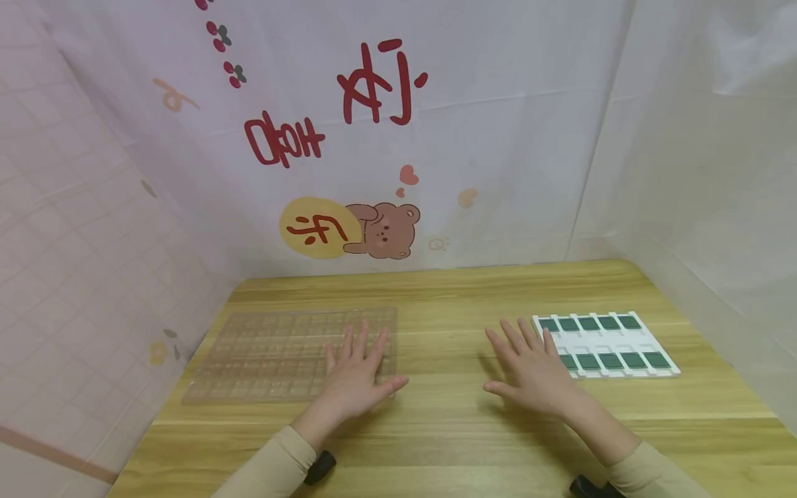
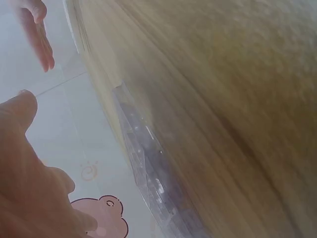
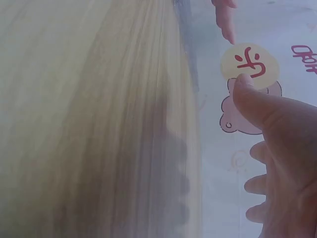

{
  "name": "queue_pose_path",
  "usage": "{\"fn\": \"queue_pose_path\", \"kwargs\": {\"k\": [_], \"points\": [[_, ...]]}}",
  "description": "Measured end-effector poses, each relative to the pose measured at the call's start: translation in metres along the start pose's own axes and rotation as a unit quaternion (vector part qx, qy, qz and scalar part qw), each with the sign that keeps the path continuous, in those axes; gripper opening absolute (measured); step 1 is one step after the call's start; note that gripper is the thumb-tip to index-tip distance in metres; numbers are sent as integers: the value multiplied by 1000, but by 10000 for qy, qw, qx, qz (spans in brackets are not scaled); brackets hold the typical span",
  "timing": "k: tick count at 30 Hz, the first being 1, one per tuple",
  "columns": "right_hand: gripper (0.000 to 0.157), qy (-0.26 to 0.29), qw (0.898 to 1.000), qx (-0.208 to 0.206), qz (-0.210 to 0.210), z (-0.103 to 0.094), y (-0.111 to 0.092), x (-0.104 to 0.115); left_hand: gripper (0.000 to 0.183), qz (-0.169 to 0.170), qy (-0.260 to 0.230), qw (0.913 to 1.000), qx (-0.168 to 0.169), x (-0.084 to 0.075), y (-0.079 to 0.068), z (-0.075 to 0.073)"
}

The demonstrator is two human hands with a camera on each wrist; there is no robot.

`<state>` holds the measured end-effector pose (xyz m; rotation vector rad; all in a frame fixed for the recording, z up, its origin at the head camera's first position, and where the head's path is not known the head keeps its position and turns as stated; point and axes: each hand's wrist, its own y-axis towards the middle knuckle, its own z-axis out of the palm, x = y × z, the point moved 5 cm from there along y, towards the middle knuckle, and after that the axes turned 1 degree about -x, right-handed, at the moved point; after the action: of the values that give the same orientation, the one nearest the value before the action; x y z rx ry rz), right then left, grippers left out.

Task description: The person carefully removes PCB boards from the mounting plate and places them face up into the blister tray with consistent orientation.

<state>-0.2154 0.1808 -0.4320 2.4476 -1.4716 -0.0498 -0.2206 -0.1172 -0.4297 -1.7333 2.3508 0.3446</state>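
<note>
My left hand point(image 1: 356, 377), fingers spread and straight, is over the right end of a clear plastic tray point(image 1: 268, 356) divided into many small compartments. In the left wrist view that tray point(image 2: 153, 173) lies below the hand, with a gap between them. To the right, my right hand point(image 1: 532, 373) is spread flat in the air, its fingertips overlapping the left edge of a white tray point(image 1: 598, 342) in the head view. Two rows of dark green square pieces point(image 1: 611, 360) sit in the white tray's slots. Both hands hold nothing.
Both trays lie on a wood-grain table point(image 1: 448, 443), the clear one at left, the white one at right. Behind stands a white cloth wall point(image 1: 510, 138) printed with a bear point(image 1: 389, 232) and red characters. More cloth hangs along both sides.
</note>
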Motion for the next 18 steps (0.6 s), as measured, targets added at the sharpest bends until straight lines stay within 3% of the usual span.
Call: {"fn": "queue_pose_path", "kwargs": {"k": [5,12,18], "points": [[88,134,9998,-111,123,0,0,-6,92,1,-63,10000,24,-2,3,3],[88,283,9984,-374,327,-5,-1,-17,90,275,-244,9986,-388,-11,9,0],[88,418,9967,-504,480,-10,-5,-32,90,280,-247,9977,-570,-20,15,-3]]}}
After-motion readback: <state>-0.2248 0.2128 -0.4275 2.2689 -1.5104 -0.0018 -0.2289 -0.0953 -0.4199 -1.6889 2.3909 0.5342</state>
